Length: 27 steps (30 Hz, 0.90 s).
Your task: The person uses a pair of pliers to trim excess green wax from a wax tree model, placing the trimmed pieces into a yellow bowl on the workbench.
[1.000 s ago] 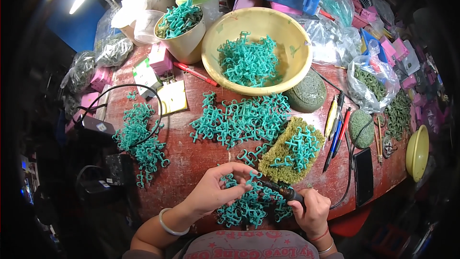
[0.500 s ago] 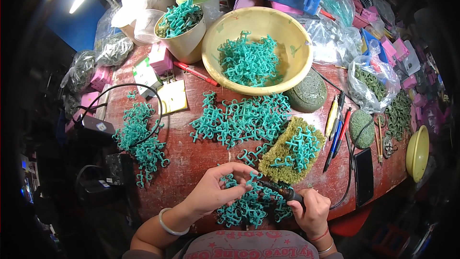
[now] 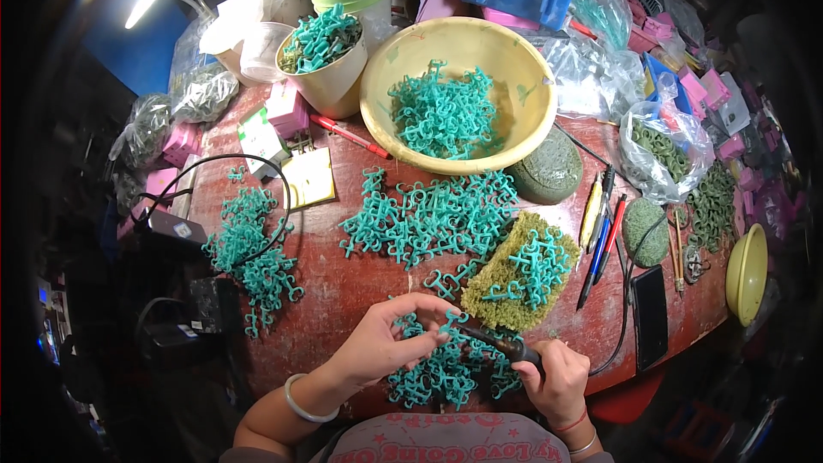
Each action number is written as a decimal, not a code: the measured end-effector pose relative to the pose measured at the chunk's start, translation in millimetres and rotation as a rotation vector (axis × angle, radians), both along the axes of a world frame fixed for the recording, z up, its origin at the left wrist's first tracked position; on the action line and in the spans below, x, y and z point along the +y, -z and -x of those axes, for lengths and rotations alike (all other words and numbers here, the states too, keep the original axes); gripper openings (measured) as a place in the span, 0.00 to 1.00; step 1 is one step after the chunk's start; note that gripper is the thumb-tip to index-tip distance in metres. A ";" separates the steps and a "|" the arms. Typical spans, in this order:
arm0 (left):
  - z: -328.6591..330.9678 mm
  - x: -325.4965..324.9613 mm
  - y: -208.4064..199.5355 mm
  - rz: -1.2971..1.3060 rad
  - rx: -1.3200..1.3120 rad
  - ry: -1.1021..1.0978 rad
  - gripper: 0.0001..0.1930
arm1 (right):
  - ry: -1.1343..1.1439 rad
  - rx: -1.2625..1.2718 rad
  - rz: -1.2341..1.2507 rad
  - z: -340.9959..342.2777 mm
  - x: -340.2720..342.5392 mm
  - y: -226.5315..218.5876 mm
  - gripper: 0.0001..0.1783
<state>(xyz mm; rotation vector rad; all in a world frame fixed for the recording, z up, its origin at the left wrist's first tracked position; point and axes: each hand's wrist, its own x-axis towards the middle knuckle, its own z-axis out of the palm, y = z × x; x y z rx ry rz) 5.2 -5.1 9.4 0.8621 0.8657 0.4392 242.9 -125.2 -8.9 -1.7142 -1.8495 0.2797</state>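
My left hand (image 3: 391, 339) pinches a small teal hooked piece (image 3: 457, 317) between thumb and fingers. In my right hand (image 3: 555, 381) is a black-handled tool like a soldering iron (image 3: 507, 347), its dark shaft pointing left at that piece. The tip sits close by the left fingertips; whether it touches is too small to tell. Under both hands lies a heap of similar teal pieces (image 3: 435, 377). Just beyond the tool, a mossy green-yellow sponge-like pad (image 3: 489, 302) carries more of them (image 3: 538, 266).
A yellow bowl (image 3: 377, 124) with teal pieces stands at the back, a larger pile (image 3: 429, 219) before it. Another pile (image 3: 253, 236) lies left under a looped black cable (image 3: 287, 180). Pens (image 3: 600, 244), a green stone-like block (image 3: 549, 170) and a phone (image 3: 650, 317) are on the right.
The tool's shaft has shifted very slightly down and left near the pinched piece. Both hands otherwise keep nearly the same place and grip.
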 end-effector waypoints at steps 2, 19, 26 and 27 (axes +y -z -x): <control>0.8 0.1 1.2 0.000 -0.011 -0.002 0.15 | 0.003 0.013 -0.014 -2.1 -3.7 -1.4 0.22; 2.2 1.5 1.9 0.011 -0.046 -0.016 0.15 | 0.129 -0.225 0.149 -20.1 -16.5 -15.4 0.22; 1.0 0.6 2.6 0.016 -0.032 -0.012 0.17 | 0.078 -0.005 0.022 -7.2 -7.2 -9.9 0.22; 1.0 0.8 2.6 0.025 -0.028 -0.012 0.17 | 0.050 -0.010 0.005 -5.4 -5.5 -5.0 0.22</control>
